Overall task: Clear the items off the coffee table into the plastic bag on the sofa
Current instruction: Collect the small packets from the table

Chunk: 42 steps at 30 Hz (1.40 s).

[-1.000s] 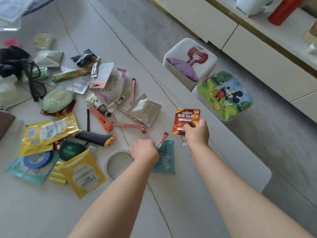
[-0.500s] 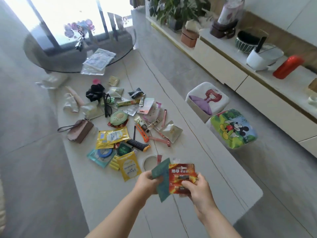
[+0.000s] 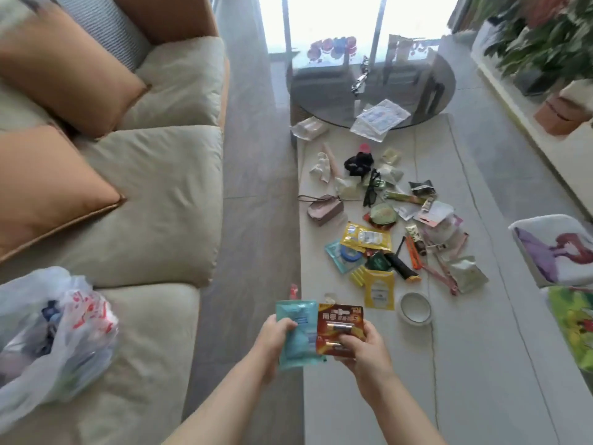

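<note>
Low in the frame's center, the left hand [image 3: 272,337] grips a teal packet [image 3: 296,334]; the right hand [image 3: 365,346] grips a red battery pack [image 3: 340,327]. A plastic bag [image 3: 54,335] sits on the sofa [image 3: 154,220], lower left.

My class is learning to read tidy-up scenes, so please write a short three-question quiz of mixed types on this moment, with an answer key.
1. True or false: the right hand holds the red battery pack.
2. Multiple choice: the plastic bag lies on: A) the coffee table; B) the sofa; C) the floor.
3. Fill in: the left hand grips a flat ____ packet.

Key:
1. True; fingers pinch its lower part.
2. B, on the near seat cushion, to the left of the hands.
3. Teal. It sits beside the battery pack, above the near edge of the coffee table, where many items remain.
</note>
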### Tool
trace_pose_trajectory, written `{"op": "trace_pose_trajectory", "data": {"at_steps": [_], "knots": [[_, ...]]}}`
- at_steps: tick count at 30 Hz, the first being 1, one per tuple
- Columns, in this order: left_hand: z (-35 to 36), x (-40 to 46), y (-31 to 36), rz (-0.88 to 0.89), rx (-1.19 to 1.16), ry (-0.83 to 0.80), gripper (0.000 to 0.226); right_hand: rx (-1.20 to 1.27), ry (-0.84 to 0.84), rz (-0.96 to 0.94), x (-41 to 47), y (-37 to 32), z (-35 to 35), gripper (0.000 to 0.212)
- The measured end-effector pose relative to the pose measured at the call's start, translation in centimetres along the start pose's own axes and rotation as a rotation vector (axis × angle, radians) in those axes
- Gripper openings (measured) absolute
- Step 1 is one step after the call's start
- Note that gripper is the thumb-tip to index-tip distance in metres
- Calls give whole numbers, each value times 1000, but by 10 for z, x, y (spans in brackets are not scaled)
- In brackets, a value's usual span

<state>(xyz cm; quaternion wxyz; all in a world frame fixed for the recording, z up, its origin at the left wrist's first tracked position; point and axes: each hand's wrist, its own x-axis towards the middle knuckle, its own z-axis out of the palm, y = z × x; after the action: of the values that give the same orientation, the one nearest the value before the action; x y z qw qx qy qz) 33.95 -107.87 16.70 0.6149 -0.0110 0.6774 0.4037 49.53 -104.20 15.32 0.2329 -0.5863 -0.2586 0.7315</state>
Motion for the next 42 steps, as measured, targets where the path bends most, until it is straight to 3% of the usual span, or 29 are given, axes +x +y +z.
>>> {"op": "trace_pose_trajectory", "data": {"at_steps": [15,21,27,31,36,42], "knots": [[-294,-12,12,78,-406,200,14,-297,-212,88,-11,90,289,28],[-432,-24,35,228,-451,363,15,-332,-370,102,-21,127,428,33],[-537,-10,42,167,-349,548,9,-563,-433,21,-27,167,541,41],[-573,19,43,109,-297,561,13,-712,-338,-33,-9,192,581,49],[-593,41,40,84,-153,554,47,-892,-322,12,9,195,605,33],[-597,39,33,87,-84,597,32,-1083,-380,4,14,202,600,31]]}}
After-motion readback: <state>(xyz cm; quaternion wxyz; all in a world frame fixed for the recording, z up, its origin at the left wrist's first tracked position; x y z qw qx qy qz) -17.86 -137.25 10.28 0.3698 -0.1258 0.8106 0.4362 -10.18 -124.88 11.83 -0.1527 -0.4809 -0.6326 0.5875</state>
